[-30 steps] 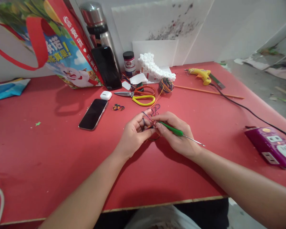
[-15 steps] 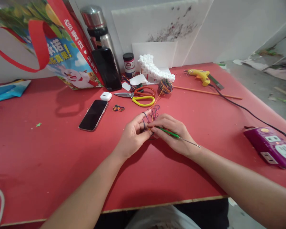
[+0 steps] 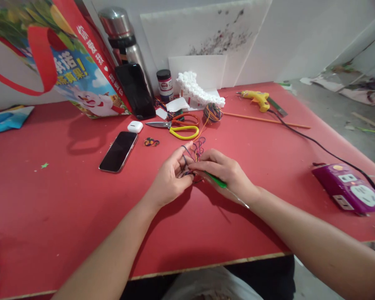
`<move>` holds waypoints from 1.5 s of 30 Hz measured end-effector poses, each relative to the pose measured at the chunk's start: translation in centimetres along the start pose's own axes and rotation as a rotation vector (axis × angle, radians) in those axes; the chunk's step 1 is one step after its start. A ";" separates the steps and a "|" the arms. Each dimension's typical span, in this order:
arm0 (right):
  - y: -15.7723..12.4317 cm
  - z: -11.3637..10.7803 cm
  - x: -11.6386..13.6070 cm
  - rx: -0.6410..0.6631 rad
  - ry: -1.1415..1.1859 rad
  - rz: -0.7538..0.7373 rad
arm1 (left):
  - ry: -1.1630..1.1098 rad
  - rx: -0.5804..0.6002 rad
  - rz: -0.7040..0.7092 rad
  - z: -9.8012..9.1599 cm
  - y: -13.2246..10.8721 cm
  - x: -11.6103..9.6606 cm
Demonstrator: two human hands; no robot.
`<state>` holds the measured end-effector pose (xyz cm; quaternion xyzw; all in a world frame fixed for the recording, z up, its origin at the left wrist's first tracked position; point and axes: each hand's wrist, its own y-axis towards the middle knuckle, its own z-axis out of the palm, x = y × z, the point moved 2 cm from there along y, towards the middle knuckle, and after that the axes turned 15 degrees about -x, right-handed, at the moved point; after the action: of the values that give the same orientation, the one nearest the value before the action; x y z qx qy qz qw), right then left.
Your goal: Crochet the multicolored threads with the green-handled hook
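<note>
Where the two hands meet on the table [image 3: 65,200], the right hand [image 3: 229,177] is closed on a green-handled hook [image 3: 218,181], pinched between thumb and fingers, and the left hand [image 3: 168,181] pinches multicoloured thread [image 3: 197,149], one strand wound over its forefinger. The thread fans into loose loops at twelve o'clock, just beyond the fingertips, then runs on to the ball [image 3: 212,112] at one o'clock. Those slack loops look the likeliest trouble: they cross one another, so a pull on the wrong strand could knot them, and the fine thread could slip off the hook if the pinch eases. The strand to the ball passes close beside the scissors [image 3: 181,129] at twelve o'clock and might catch on a handle; a sharp tug might also roll the ball. The hook's working tip is hidden between the fingertips, and I cannot tell whether any loop sits on it or how the thread goes round the finger. A small coloured scrap [image 3: 151,142] at ten o'clock, near the phone [image 3: 118,151], is too small to make out. The bag [image 3: 65,62] at ten o'clock is cut off by the frame's edge, and the cable [image 3: 300,133] from the glue gun [image 3: 256,99] at two o'clock runs out of view on the right.
</note>
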<state>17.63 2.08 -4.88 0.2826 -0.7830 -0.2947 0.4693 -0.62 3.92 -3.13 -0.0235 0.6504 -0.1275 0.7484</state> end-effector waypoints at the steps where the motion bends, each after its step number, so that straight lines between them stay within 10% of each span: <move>1: 0.0 0.0 0.0 -0.003 0.009 0.001 | -0.014 -0.004 -0.003 -0.1 0.1 0.1; 10: 0.3 0.3 -0.9 -0.191 0.066 0.351 | -0.106 -0.135 0.004 -0.5 0.9 0.1; 24: 0.2 0.3 0.1 -0.170 0.056 0.305 | -0.046 -0.249 0.111 0.0 0.2 0.1; 45: 0.5 0.2 -0.4 -0.225 0.179 0.508 | -0.351 -0.164 -0.202 -0.3 1.1 1.0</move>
<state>17.55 2.77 -4.78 0.0485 -0.7466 -0.2268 0.6236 -0.59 4.83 -4.37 -0.1711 0.5127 -0.1425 0.8292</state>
